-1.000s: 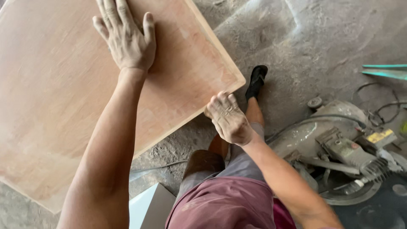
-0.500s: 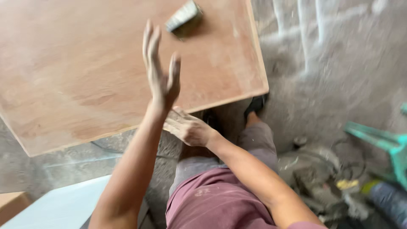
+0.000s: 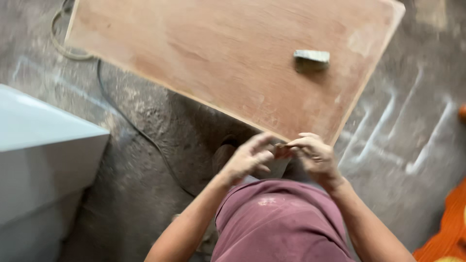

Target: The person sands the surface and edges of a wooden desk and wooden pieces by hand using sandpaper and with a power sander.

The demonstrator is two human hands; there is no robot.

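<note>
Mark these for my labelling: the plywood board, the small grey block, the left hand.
plywood board (image 3: 208,53), head view, bare face.
small grey block (image 3: 311,56), head view, top face.
left hand (image 3: 248,157), head view, back.

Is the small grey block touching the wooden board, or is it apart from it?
Touching. The head view shows the grey block lying flat on the wooden board, with its shadow directly beneath it and no gap visible.
</note>
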